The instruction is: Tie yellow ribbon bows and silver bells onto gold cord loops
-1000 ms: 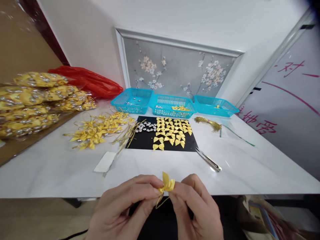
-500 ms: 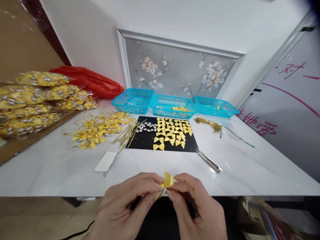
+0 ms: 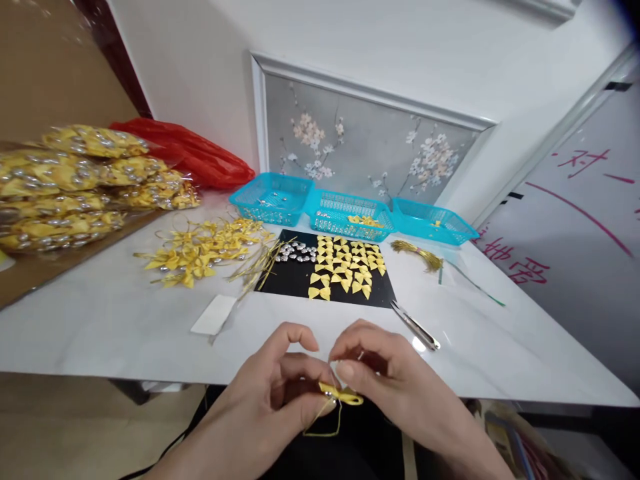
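Just off the table's front edge, my left hand (image 3: 285, 390) pinches a yellow ribbon bow (image 3: 351, 399) between thumb and fingers, its index finger raised. Small silver beads (image 3: 330, 396) show at the bow's middle. A thin gold cord (image 3: 323, 435) hangs from it in a loop. My right hand (image 3: 395, 377) is closed above the bow, thumb and index finger together on a thin strand that seems to be the cord. Beyond the hands, a black mat (image 3: 287, 283) carries rows of yellow bows (image 3: 343, 260) and a group of silver beads (image 3: 297, 252).
Finished-looking bows with beads (image 3: 200, 250) lie heaped at left, beside loose gold cords (image 3: 257, 267) and a white card (image 3: 214, 315). Thread snips (image 3: 415, 327) and a cord bundle (image 3: 417, 252) lie right. Blue baskets (image 3: 273, 200) line the wall; bagged bows (image 3: 65, 187) are stacked far left.
The bow has turned and lowered toward me, showing its beads and looped cord. My right hand has left the bow's side and moved above it; my left index finger has lifted.
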### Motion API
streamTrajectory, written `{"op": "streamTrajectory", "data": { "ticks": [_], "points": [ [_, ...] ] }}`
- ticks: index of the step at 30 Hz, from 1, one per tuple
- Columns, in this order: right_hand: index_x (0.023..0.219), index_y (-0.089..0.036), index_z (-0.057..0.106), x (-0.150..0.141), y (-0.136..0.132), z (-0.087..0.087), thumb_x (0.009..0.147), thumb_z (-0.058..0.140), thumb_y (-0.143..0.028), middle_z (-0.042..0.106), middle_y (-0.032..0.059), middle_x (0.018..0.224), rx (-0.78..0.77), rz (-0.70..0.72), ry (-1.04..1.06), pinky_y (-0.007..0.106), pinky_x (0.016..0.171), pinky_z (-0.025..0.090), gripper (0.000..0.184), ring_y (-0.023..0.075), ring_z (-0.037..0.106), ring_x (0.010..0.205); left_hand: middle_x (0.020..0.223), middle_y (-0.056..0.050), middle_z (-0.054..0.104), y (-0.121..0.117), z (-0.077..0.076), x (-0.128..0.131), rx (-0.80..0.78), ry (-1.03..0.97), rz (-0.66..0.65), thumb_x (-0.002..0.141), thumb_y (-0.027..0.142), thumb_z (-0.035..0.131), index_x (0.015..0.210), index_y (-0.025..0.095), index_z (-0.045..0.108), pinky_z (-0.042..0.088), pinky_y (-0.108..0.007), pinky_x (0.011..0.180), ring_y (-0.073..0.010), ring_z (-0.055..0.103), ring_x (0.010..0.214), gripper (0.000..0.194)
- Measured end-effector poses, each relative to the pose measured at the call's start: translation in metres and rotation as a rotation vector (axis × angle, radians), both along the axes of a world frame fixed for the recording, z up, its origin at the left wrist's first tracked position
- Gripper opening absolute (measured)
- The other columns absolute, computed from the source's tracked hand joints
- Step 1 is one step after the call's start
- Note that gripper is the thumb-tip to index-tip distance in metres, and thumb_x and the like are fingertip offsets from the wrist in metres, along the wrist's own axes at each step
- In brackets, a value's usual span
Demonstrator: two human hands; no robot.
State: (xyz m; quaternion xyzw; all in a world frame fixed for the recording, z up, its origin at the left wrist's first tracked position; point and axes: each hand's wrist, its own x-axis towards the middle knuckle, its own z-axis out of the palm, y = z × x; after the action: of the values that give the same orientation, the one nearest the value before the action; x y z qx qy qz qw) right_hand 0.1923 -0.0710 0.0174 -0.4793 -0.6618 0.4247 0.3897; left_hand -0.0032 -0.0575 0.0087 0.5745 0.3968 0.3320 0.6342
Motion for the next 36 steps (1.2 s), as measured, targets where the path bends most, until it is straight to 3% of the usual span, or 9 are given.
{"op": "streamTrajectory", "data": {
  "ticks": [3, 7, 9, 12, 16, 19, 23, 29, 36],
  "points": [
    [0.084, -0.018, 0.062, -0.001, 0.007, 0.001, 0.087, 0.063, -0.037, 0.057, -0.0025, 0.073, -0.243, 0.183, 0.142, 0.022, 0.059, 0.037, 0.019, 0.0103, 0.048, 0.064, 0.079, 0.006, 0.074, 0.001, -0.001, -0.001, -0.083, -0.026, -0.059, 0.080, 0.009, 0.066, 0.102, 0.028, 0.047, 0.045, -0.021, 0.061, -0.0129, 0.064, 0.070, 0.035],
    [0.079, -0.017, 0.060, -0.004, 0.009, -0.004, 0.083, 0.070, -0.042, 0.052, -0.0049, 0.065, -0.358, 0.269, 0.288, 0.021, 0.055, 0.030, 0.028, 0.0088, 0.040, 0.058, 0.080, 0.006, 0.074, 0.002, -0.001, -0.004, -0.140, -0.038, -0.107, 0.080, 0.008, 0.065, 0.105, 0.028, 0.046, 0.044, -0.022, 0.062, -0.0128, 0.064, 0.071, 0.037],
    [0.074, -0.015, 0.061, -0.007, 0.011, -0.008, 0.078, 0.078, -0.038, 0.051, -0.0052, 0.062, -0.405, 0.211, 0.476, 0.019, 0.053, 0.030, 0.028, 0.0076, 0.039, 0.057, 0.083, 0.006, 0.075, 0.002, 0.001, -0.004, -0.165, -0.052, -0.117, 0.080, 0.009, 0.066, 0.104, 0.028, 0.046, 0.045, -0.022, 0.065, -0.0122, 0.063, 0.073, 0.037],
    [0.070, -0.017, 0.057, -0.013, 0.016, -0.015, 0.074, 0.082, -0.034, 0.051, -0.0043, 0.069, -0.428, -0.004, 0.783, 0.016, 0.054, 0.039, 0.030, 0.0078, 0.047, 0.063, 0.081, 0.006, 0.074, 0.004, 0.002, -0.003, -0.175, -0.128, -0.136, 0.080, 0.011, 0.070, 0.100, 0.027, 0.047, 0.044, -0.021, 0.063, -0.0103, 0.061, 0.067, 0.034],
    [0.080, -0.023, 0.049, -0.017, 0.022, -0.021, 0.073, 0.081, -0.036, 0.054, -0.0034, 0.084, -0.411, -0.193, 0.972, 0.012, 0.048, 0.044, 0.035, 0.0079, 0.057, 0.069, 0.079, 0.004, 0.073, 0.009, 0.003, -0.003, -0.161, -0.192, -0.134, 0.080, 0.017, 0.076, 0.100, 0.025, 0.052, 0.045, -0.021, 0.061, -0.0101, 0.060, 0.064, 0.032],
    [0.086, -0.025, 0.048, -0.015, 0.026, -0.022, 0.071, 0.083, -0.032, 0.055, -0.0060, 0.082, -0.356, -0.278, 1.049, 0.011, 0.050, 0.049, 0.039, 0.0031, 0.051, 0.056, 0.079, 0.003, 0.072, 0.011, 0.005, -0.003, -0.137, -0.174, -0.128, 0.078, 0.020, 0.078, 0.099, 0.024, 0.058, 0.047, -0.021, 0.062, -0.0111, 0.061, 0.066, 0.030],
    [0.084, -0.024, 0.048, -0.007, 0.036, -0.022, 0.073, 0.083, -0.031, 0.054, -0.0095, 0.078, -0.188, -0.390, 1.097, 0.014, 0.063, 0.057, 0.037, 0.0004, 0.046, 0.050, 0.070, 0.003, 0.068, 0.010, 0.012, -0.001, -0.020, -0.087, -0.084, 0.075, 0.019, 0.078, 0.080, 0.021, 0.073, 0.046, -0.020, 0.059, -0.0113, 0.058, 0.062, 0.008],
    [0.084, -0.023, 0.051, 0.003, 0.045, -0.029, 0.076, 0.082, -0.032, 0.054, -0.0096, 0.077, -0.052, -0.455, 1.065, 0.023, 0.077, 0.061, 0.033, 0.0008, 0.047, 0.052, 0.072, 0.000, 0.072, 0.009, 0.010, -0.003, 0.037, -0.037, -0.081, 0.073, 0.017, 0.076, 0.075, 0.025, 0.081, 0.048, -0.023, 0.058, -0.0138, 0.061, 0.062, 0.010],
    [0.087, -0.024, 0.053, -0.001, 0.043, -0.032, 0.084, 0.075, -0.037, 0.055, -0.0097, 0.076, 0.050, -0.473, 0.960, 0.030, 0.080, 0.060, 0.025, 0.0023, 0.047, 0.053, 0.075, 0.001, 0.069, 0.011, 0.006, -0.003, -0.127, -0.113, -0.162, 0.074, 0.019, 0.079, 0.076, 0.020, 0.072, 0.046, -0.022, 0.062, -0.0125, 0.060, 0.067, 0.007]
  ]
}}
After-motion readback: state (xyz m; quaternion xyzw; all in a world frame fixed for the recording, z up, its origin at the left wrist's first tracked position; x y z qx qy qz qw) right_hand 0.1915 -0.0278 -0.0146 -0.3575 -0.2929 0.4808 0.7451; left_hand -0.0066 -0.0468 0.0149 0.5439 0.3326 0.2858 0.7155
